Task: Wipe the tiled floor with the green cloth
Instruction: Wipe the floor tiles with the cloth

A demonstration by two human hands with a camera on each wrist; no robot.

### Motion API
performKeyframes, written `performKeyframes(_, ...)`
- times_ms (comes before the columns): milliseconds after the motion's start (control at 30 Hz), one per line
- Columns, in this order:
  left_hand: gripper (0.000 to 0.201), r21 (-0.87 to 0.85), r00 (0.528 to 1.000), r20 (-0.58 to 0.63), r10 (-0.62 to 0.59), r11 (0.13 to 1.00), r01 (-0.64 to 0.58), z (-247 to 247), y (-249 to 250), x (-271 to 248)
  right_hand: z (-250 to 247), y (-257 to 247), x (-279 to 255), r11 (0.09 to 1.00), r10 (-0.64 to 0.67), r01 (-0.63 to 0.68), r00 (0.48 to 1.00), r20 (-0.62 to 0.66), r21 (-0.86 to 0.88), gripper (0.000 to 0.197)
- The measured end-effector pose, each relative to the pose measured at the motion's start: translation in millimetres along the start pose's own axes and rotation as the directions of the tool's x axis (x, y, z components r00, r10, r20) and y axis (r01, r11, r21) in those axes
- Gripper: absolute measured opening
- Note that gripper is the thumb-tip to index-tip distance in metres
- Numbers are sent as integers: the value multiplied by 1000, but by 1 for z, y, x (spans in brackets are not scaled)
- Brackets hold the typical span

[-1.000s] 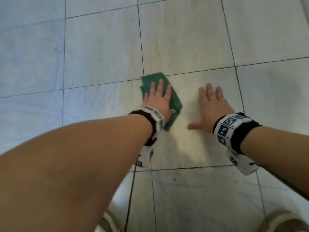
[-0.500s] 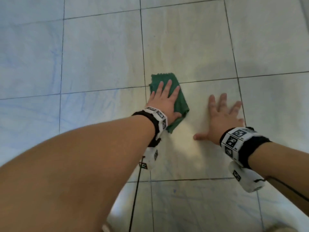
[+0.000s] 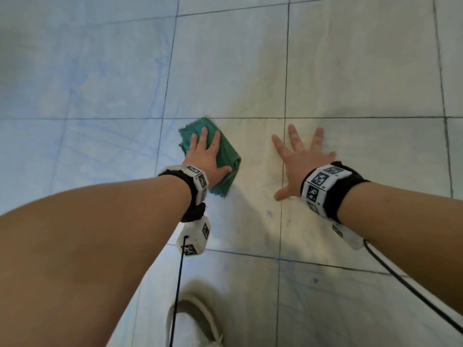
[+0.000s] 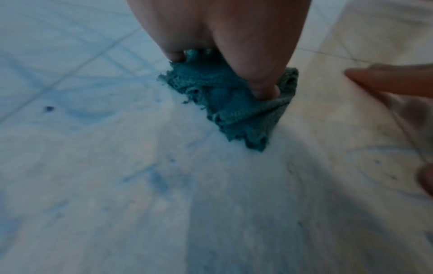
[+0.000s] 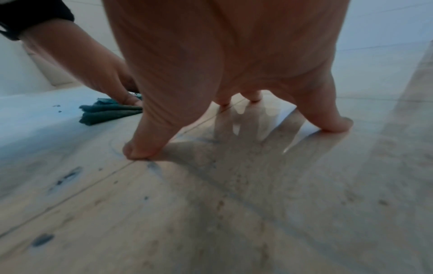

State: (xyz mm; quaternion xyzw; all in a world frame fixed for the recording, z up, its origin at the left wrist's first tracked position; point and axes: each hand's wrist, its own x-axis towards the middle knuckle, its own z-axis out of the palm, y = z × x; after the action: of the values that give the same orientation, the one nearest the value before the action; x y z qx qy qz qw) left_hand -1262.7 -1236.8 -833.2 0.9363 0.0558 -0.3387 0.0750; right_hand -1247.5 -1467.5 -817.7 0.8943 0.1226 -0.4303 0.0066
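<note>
A folded green cloth (image 3: 226, 156) lies flat on the pale tiled floor (image 3: 225, 71), just below a grout line. My left hand (image 3: 205, 156) presses down on it with straight fingers, thumb out along the cloth's right edge. In the left wrist view the thumb (image 4: 257, 70) digs into the bunched cloth (image 4: 236, 111). My right hand (image 3: 299, 159) is spread flat on the bare tile to the right of the cloth, fingers splayed, holding nothing. In the right wrist view its fingertips (image 5: 138, 152) rest on the floor, with the cloth (image 5: 107, 113) at the left.
Small blue specks (image 3: 270, 213) and faint blue streaks mark the tiles near my hands. A light shoe (image 3: 198, 321) shows at the bottom edge. Black cables (image 3: 178, 284) hang from both wrist cameras. Tiled floor extends on all sides.
My left hand has slid the cloth left, off the grout crossing. The right hand has moved onto a grout line with its fingers spread wider. The head view has shifted.
</note>
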Motion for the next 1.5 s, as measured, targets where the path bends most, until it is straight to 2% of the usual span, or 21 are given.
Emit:
performKeyframes(100, 98, -27, 998, -16, -55, 998, 55, -7, -17, 2, 0, -3, 1, 1000, 24, -24, 1000, 0, -19, 144)
performKeyframes(200, 98, 2, 999, -6, -50, 999, 50, -8, -5, 2, 0, -7, 3, 999, 32, -32, 999, -4, -37, 145)
performKeyframes(300, 100, 102, 994, 30, 101, 989, -104, -7, 31, 3, -1, -10, 6, 998, 21, -22, 1000, -13, -55, 146)
performKeyframes(400, 100, 144, 963, 74, 258, 953, -266, 0, 70, 8, -2, -10, 6, 998, 20, -21, 1000, -14, -56, 147)
performKeyframes(533, 100, 147, 951, 77, 300, 940, -309, 1, 71, 18, -4, -10, 5, 999, 19, -20, 1000, -20, -39, 150)
performKeyframes(600, 100, 126, 958, 49, 282, 950, -286, -10, 56, 27, -6, -9, 4, 999, 16, -16, 1000, -14, -46, 149)
performKeyframes(733, 100, 70, 994, -4, 109, 992, -109, -42, -5, 55, -6, -8, 4, 998, 18, -17, 1000, 19, -57, 150)
performKeyframes(833, 98, 71, 1000, -27, -16, 997, 18, -61, -49, 73, -5, -10, 5, 997, 37, -34, 999, 29, -70, 150)
performKeyframes(900, 96, 39, 997, -48, -52, 998, 54, -69, -58, 82, -5, -11, 5, 997, 37, -34, 999, 39, -74, 150)
performKeyframes(1000, 96, 29, 999, -51, -19, 999, 21, -71, -51, 79, -9, -14, 4, 997, 47, -43, 997, 56, -60, 150)
performKeyframes(1067, 99, 85, 996, 3, 93, 992, -93, -57, -41, 57, -10, -16, 5, 997, 42, -38, 997, 60, -64, 149)
performKeyframes(1133, 102, 142, 973, 91, 211, 965, -222, -30, -29, 25, -11, -16, 5, 997, 42, -38, 997, 63, -67, 149)
performKeyframes(1233, 100, 169, 945, 178, 275, 937, -304, -4, -22, -6, -13, -17, 2, 998, 39, -36, 997, 64, -49, 148)
performKeyframes(1300, 101, 135, 956, 144, 254, 952, -273, -14, -34, 8, -14, -16, 2, 998, 26, -23, 997, 66, -56, 148)
performKeyframes(1433, 100, 36, 999, 2, 50, 998, -50, -57, -70, 64, -14, -17, 4, 998, 30, -26, 997, 71, -57, 148)
performKeyframes(1500, 97, 35, 1000, -23, 17, 999, -16, -66, -79, 79, -13, -15, 5, 997, 25, -21, 997, 67, -70, 148)
